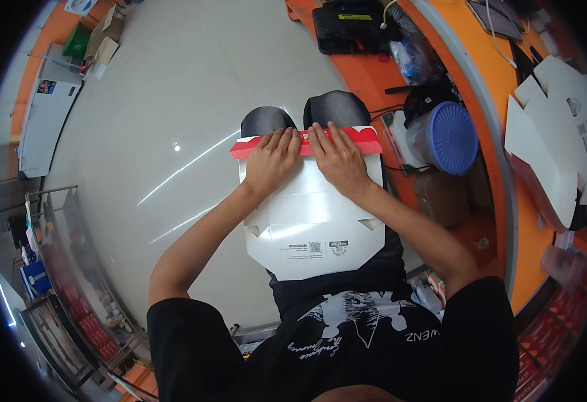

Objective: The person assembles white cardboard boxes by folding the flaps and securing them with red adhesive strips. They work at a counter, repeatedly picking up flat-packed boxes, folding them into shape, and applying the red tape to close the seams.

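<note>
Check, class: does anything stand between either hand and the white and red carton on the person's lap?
Nothing visible does: the left hand and right hand both lie directly on the carton, at its red flap. The blue-lidded tub is off to the right.

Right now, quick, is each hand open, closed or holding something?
Left hand: open, palm down, fingers laid across the red flap of the white cardboard.
Right hand: open too, palm down, fingers over the same flap.

Bright indoor light; streaked glare on floor, sheen on white cardboard; edges bowed, black at rim.
</note>
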### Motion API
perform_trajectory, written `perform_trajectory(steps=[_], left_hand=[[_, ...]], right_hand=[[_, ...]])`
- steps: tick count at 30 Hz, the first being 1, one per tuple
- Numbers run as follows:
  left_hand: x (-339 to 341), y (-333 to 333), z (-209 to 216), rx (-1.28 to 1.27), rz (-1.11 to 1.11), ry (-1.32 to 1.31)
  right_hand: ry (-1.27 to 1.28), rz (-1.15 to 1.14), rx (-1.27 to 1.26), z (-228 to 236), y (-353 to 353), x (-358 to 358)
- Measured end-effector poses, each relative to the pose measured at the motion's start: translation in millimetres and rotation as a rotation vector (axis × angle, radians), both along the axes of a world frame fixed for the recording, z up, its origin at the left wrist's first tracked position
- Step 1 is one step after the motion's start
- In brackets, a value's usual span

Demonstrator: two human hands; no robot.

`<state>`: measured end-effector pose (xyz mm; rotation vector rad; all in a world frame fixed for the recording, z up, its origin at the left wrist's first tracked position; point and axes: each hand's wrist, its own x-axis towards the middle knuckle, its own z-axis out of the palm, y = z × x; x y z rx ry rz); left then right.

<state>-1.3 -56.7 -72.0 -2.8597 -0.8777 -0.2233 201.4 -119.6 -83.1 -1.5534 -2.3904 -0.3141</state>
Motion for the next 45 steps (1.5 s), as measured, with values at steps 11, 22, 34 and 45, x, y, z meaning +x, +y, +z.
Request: perform_trajectory(steps=[11, 22, 34, 45], left_hand=[[20, 11, 42, -0.439, 0.104, 0.077], [21, 92, 119, -1.036, 0.367, 0.076], [-101, 21, 165, -1.195, 0.775, -0.895], [26, -216, 39, -1.546, 1.130, -1.827]], right_hand=[[0.434, 0.077, -0.393, 38, -12, 14], [1.106, -0.577, -0.337, 57, -162, 67], [1.898, -0.021, -0.481, 76, -53, 99], [0.696, 0.184, -1.149, 134, 145, 103]])
